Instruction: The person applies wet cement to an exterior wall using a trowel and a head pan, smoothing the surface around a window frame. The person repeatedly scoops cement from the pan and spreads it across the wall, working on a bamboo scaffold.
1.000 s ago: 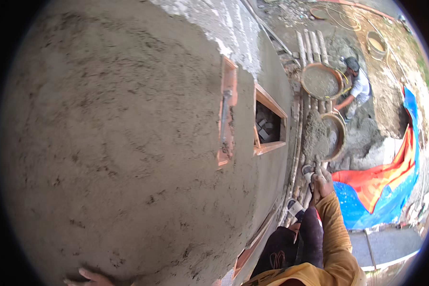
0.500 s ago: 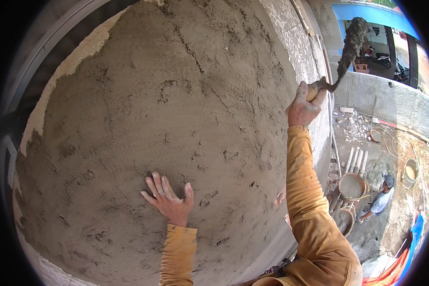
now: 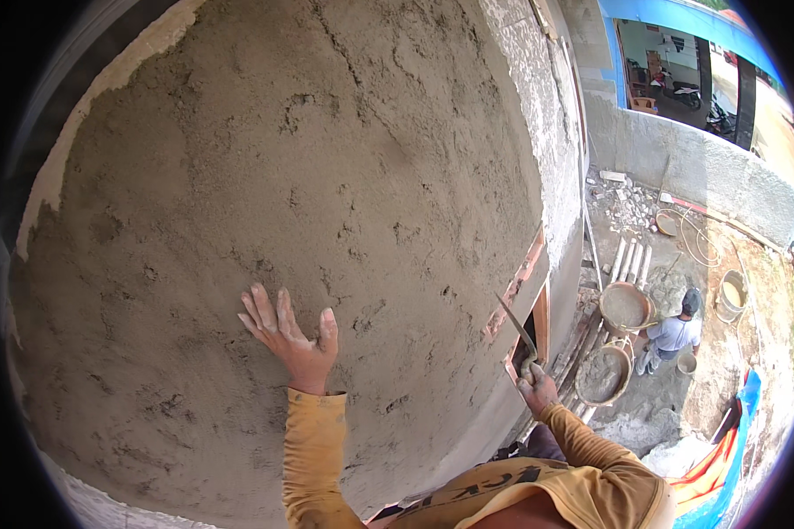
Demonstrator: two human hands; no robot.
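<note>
A broad wall of wet grey plaster, rough with pits and streaks, fills the left and middle of the head view. My left hand lies on its lower part, fingers spread and dusted with mortar. At the lower right, my right hand is closed round the handle of a trowel. The blade is seen nearly edge-on, pointing up and left beside the wall's right edge. How much mortar it carries I cannot tell. Yellow-brown sleeves cover both forearms.
Below on the right stand two mortar tubs beside several pale poles. A person in a cap and light shirt is next to them. A bucket, rubble and a blue and orange tarp lie around.
My right hand has come down from the upper right with the trowel, which was raised and thick with mortar. The left hand stays on the plaster. The person below has turned and moved slightly.
</note>
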